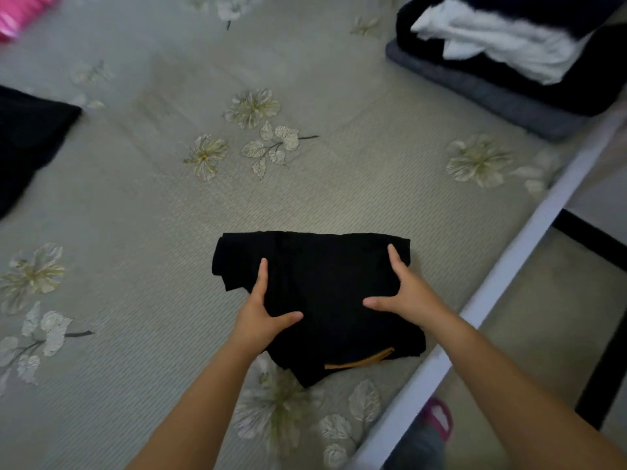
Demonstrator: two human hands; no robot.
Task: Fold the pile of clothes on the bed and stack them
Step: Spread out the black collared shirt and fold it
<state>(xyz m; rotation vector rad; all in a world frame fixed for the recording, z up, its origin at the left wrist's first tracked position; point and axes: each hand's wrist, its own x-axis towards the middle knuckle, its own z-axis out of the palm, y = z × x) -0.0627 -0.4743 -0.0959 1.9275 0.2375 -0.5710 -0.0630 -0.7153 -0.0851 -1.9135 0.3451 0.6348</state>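
i press my left hand and right hand, fingers spread, on the folded black cloth garment; the stack of dark and white folded clothes waits, a loose black garment remains.

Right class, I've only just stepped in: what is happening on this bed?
A person is folding laundry on a flowered bedspread. The left hand and the right hand lie open, one at each side of a folded black garment near the bed's edge. A stack of dark and white clothes sits at the far right, and another black garment lies at the left.
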